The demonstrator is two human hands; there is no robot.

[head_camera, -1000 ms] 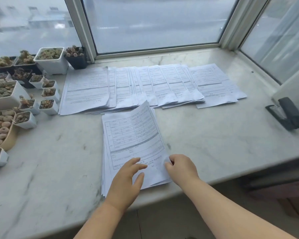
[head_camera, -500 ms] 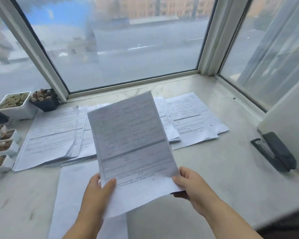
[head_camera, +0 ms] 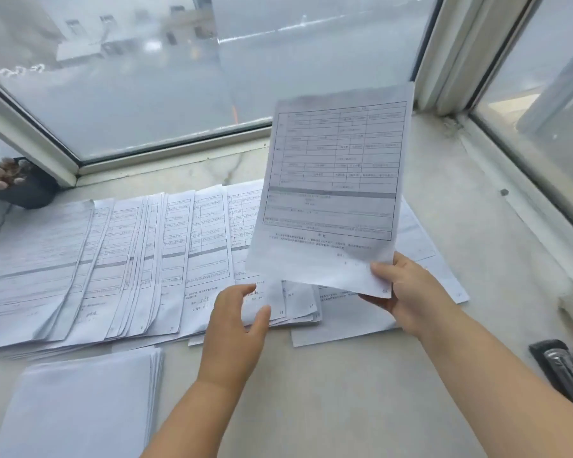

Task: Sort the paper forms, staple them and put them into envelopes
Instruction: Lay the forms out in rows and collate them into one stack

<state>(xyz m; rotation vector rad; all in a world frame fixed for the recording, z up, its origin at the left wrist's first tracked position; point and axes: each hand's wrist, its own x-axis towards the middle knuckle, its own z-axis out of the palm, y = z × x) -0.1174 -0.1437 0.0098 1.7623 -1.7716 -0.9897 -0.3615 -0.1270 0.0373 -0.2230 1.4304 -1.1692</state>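
Note:
My right hand [head_camera: 407, 292] pinches the bottom right corner of a printed paper form [head_camera: 331, 190] and holds it upright in the air above the spread. A fanned row of forms [head_camera: 119, 259] lies overlapping across the marble sill. My left hand [head_camera: 235, 325] hovers open over the near edge of that row, fingers relaxed, holding nothing. A blank-faced stack of sheets [head_camera: 80, 404] lies at the near left. A black stapler [head_camera: 566, 368] sits at the right edge, partly cut off.
A dark pot of small succulents [head_camera: 17, 183] stands at the far left by the window frame. The marble sill [head_camera: 344, 408] runs up to window glass at the back and right. Bare marble lies between my arms.
My left hand has let go of the lifted form and dropped toward the fanned row. My right hand has carried the form to the right, over the row's right end.

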